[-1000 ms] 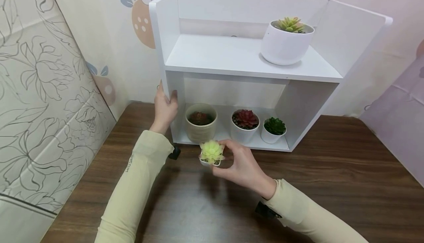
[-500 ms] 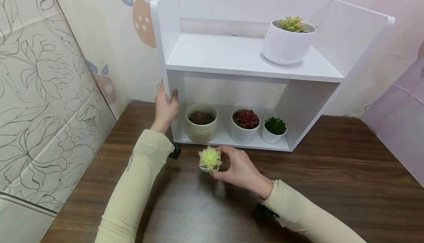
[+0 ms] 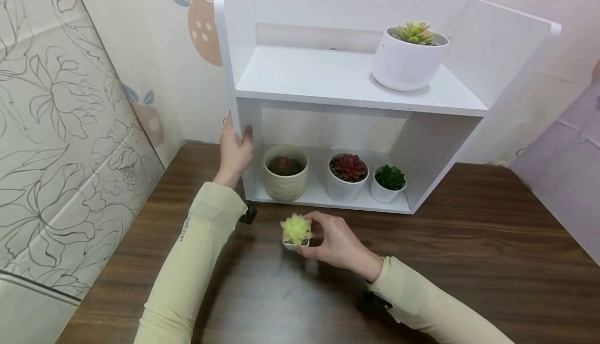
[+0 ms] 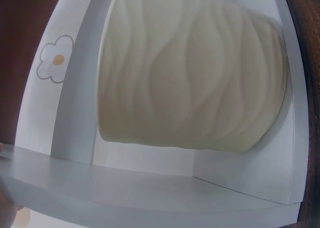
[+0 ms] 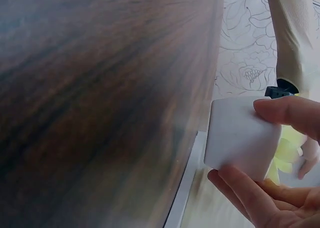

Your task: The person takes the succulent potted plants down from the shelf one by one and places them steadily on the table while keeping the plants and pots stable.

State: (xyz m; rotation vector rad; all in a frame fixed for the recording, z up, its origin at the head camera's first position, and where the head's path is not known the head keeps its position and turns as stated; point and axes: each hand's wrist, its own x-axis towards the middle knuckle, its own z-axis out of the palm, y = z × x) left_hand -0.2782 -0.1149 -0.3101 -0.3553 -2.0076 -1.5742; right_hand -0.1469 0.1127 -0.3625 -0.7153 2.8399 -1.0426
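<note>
My right hand (image 3: 339, 242) pinches a small white pot holding a yellow-green succulent (image 3: 296, 229) between thumb and fingers, in front of the shelf. In the right wrist view, the smooth white pot (image 5: 242, 135) sits between thumb and fingertips, close over the brown table. My left hand (image 3: 234, 151) grips the left side panel of the white two-tier shelf (image 3: 300, 81), its thumb on the inner side. Nearest that hand is a beige pot with wavy ridges (image 4: 190, 73), filling the left wrist view; a reddish succulent (image 3: 284, 166) grows in it.
On the lower tier stand a white pot with a dark red succulent (image 3: 349, 168) and a smaller one with a green succulent (image 3: 390, 177). A larger white pot (image 3: 407, 65) occupies the upper tier's right side. Dark wooden table (image 3: 492, 245) extends rightward; patterned wall coverings (image 3: 70, 125) border it.
My right hand has brought the small potted succulent nearer to me, slightly leftward and away from the shelf's front edge. The left hand keeps its hold on the side panel.
</note>
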